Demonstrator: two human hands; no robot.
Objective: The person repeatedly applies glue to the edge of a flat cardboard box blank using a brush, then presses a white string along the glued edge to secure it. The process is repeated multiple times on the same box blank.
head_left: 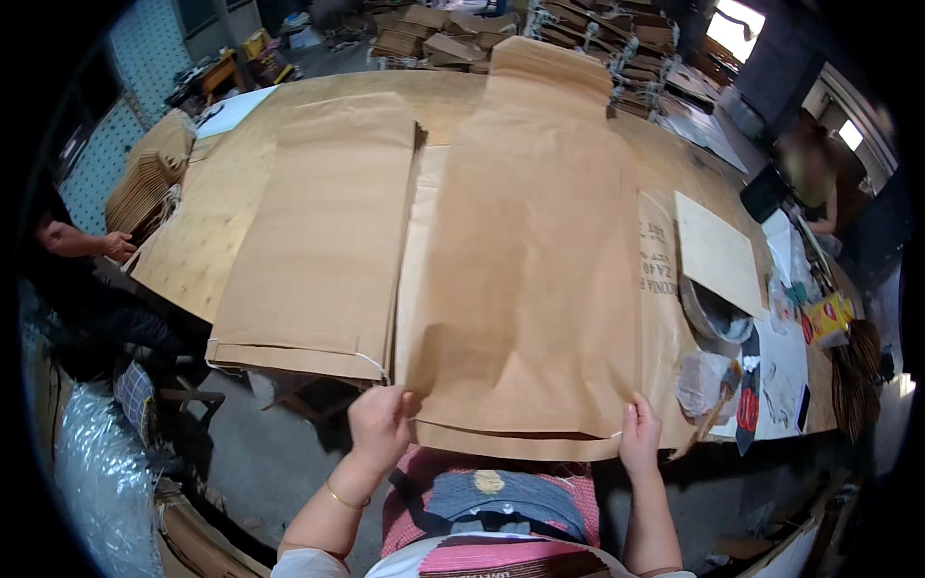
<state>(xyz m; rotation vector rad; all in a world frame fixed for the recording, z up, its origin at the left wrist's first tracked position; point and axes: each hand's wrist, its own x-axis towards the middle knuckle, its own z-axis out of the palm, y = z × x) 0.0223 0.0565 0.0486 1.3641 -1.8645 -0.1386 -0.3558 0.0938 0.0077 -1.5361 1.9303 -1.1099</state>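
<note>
Here, left hand [378,422] and right hand [640,430] pinching the paper sack's [530,279] near edge, fingertips hidden beneath, stack [318,250] alongside, tabletop [202,241] mostly covered.

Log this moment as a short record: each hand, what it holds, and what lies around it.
left hand: fingers grip the near left corner of the top paper sack
right hand: fingers pinch the same sack's near right corner
sack: brown, flat, lengthwise on the table
beside it: second stack of flat sacks to the left
right of it: pale cardboard sheet
others: a person's arm at the far left
</note>
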